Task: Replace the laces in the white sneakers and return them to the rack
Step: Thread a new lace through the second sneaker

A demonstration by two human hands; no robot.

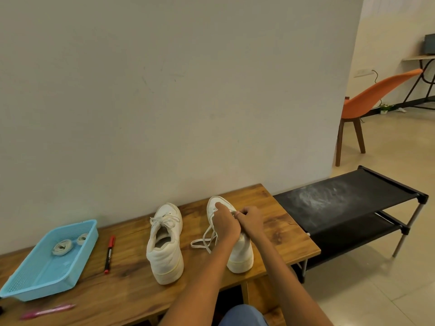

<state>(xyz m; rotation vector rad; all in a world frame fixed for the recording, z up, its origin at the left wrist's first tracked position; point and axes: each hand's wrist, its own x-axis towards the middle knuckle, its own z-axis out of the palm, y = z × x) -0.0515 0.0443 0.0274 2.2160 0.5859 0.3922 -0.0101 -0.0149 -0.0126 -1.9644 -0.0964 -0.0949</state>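
Two white sneakers stand on the wooden table point(131, 292), toes toward the wall. The left sneaker point(166, 243) is laced and tied in a bow. Over the right sneaker point(240, 255) both hands work at its lace holes. My left hand point(223, 223) has its fingers curled on the lace near the tongue. My right hand point(251, 222) pinches the lace beside it. A loose white lace point(203, 241) trails from the shoe onto the table to its left. The black two-shelf rack point(348, 203) stands to the right of the table.
A blue plastic basket point(26, 285) at the table's left holds two rolled laces point(62, 247). A red marker point(109, 254) lies beside it and a pink pen point(47, 311) near the front edge. An orange chair point(367, 102) stands at the back right.
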